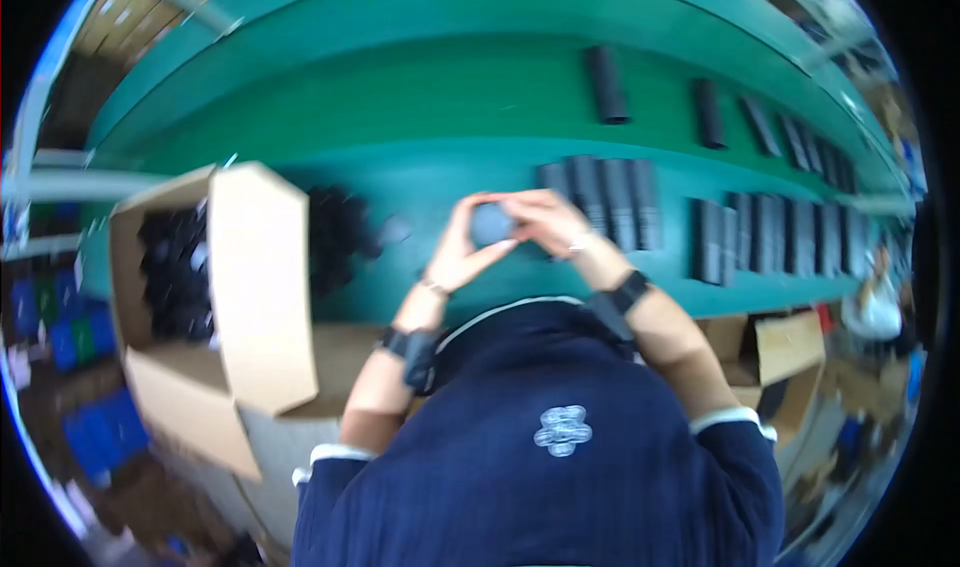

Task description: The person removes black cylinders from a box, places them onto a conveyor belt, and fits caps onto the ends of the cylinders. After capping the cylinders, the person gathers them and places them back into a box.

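Observation:
Over the green worktable [420,182], my left hand [459,251] and my right hand [548,219] are closed around a round grey piece [491,224]. Its flat circular end faces up; the rest of it is hidden by my fingers and blur. The left thumb and fingers curve round its left and near sides, while the right fingers press on its right and far edge. Just right of my right hand, several black tubes [618,205] lie side by side. A small grey disc-like piece [396,229] rests to the left, beside a heap of black parts [338,232].
An open cardboard box [265,287] of black parts stands at the left table edge. More black tubes [770,232] lie in a row at the right, and several sit farther back, one a dark tube [607,85]. Another open carton [790,347] is below the right edge.

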`<act>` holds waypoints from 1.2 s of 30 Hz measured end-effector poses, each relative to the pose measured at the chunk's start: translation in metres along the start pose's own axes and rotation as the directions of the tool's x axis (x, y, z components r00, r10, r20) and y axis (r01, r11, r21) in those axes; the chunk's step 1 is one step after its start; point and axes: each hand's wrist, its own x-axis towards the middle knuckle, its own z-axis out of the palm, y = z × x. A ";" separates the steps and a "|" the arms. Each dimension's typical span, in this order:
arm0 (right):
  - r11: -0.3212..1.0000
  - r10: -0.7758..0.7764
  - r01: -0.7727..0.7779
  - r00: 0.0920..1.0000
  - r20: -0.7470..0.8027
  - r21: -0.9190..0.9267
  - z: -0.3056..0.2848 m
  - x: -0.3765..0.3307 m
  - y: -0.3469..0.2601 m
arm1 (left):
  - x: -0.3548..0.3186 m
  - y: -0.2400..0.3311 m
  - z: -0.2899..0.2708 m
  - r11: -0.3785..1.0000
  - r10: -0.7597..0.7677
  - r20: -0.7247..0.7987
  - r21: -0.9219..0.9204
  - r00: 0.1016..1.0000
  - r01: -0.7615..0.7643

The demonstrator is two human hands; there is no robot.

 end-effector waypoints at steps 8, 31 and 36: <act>1.000 -0.019 0.020 0.998 0.060 -0.015 0.001 -0.007 0.006 | -0.014 -0.017 0.009 0.994 0.104 -0.065 0.051 0.993 -0.100; 0.994 -0.069 0.073 0.997 0.042 -0.085 0.010 -0.018 0.008 | -0.034 -0.009 0.014 0.985 0.099 -0.276 0.164 0.956 -0.055; 0.991 -0.092 0.095 0.995 0.046 -0.090 0.009 -0.009 0.010 | -0.029 -0.008 0.011 0.979 0.074 -0.154 0.201 0.985 -0.042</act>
